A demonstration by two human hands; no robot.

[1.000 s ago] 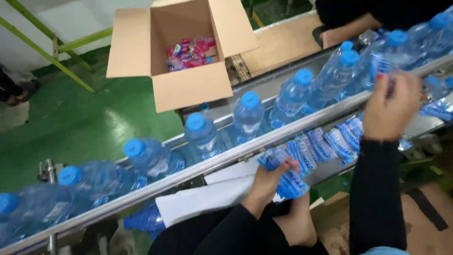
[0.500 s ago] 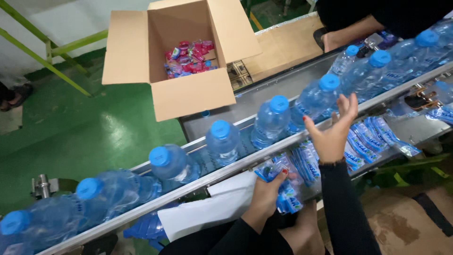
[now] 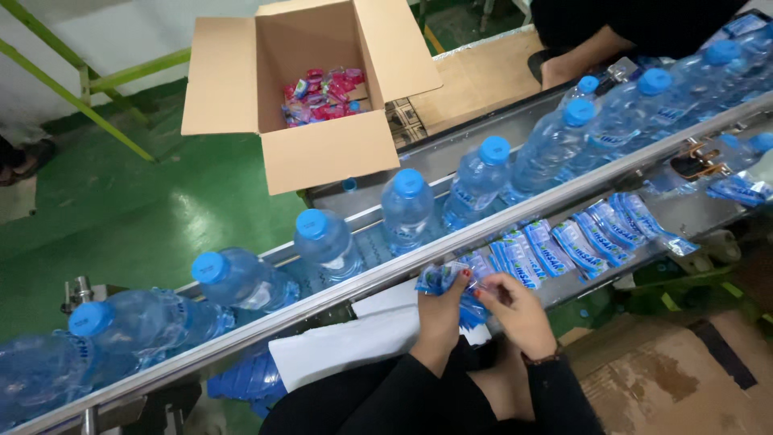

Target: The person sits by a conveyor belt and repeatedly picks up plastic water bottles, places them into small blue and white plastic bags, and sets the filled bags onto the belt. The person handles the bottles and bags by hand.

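Observation:
My left hand [image 3: 439, 314] grips a bunch of blue plastic label sleeves [image 3: 441, 279] just below the conveyor's near rail [image 3: 338, 292]. My right hand [image 3: 515, 310] is beside it, fingers pinching at the same bunch. A row of flat blue label sleeves [image 3: 564, 242] lies fanned on the ledge to the right. Clear water bottles with blue caps, such as the bottle [image 3: 407, 209] directly ahead, stand in a line on the conveyor.
An open cardboard box [image 3: 322, 153] with pink and red packets [image 3: 322, 95] stands beyond the conveyor on a green floor. Another person's hand [image 3: 564, 68] rests at the far right. White sheets [image 3: 346, 346] lie over my lap. A metal clamp [image 3: 696, 161] sits on the rail.
My right hand came back from the bottles at the upper right down to the label bunch in my left hand. The bottles have shifted along the conveyor.

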